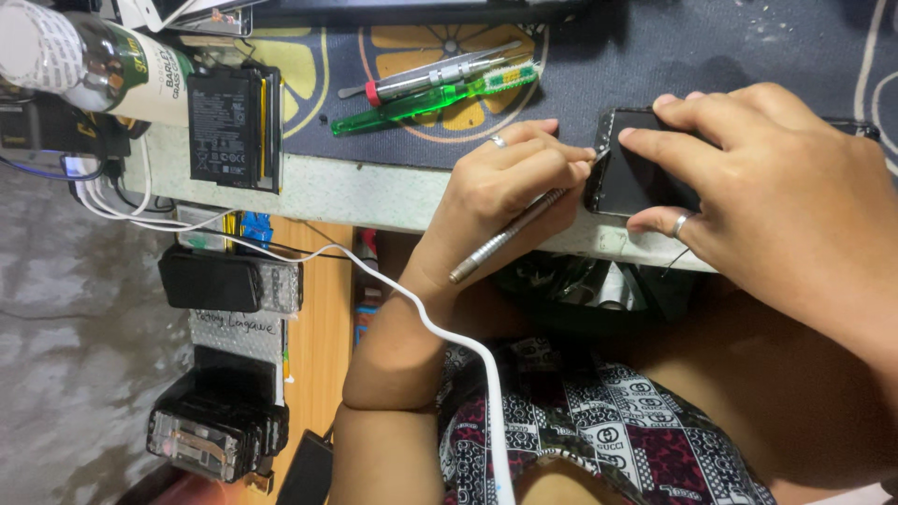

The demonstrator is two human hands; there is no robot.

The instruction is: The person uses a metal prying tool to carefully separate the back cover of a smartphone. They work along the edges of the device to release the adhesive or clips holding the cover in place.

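The fingers [524, 154] of the left hand [496, 187] are curled together in a pinch around a slim metal screwdriver [510, 234], thumb and forefinger closing near its tip, which meets the upper corner of a dark phone [631, 182]; a ring sits on one of these fingers. The knurled grey handle slants down and away from the hand toward the table's pale edge [355, 192]. The right hand [776, 196] lies across the phone with its fingers spread, the fingertips pressed flat on the dark surface and one thumb or finger hooked under the lower edge, a ring on it too. The phone rests at the near edge of the table, on a dark mat [655, 47] printed with yellow citrus slices. Farther along the mat lie a green translucent tool [421, 101] and, just beside it, a screwdriver with a red collar [421, 77]. Nearer the table's end a flat black battery [224, 129] lies beside a labelled bottle [84, 61]. A white cable [421, 313] runs from that end across the left forearm and down over the patterned clothing [599, 430]. Below the table, black boxy items [215, 281] are stacked against a wooden surface.
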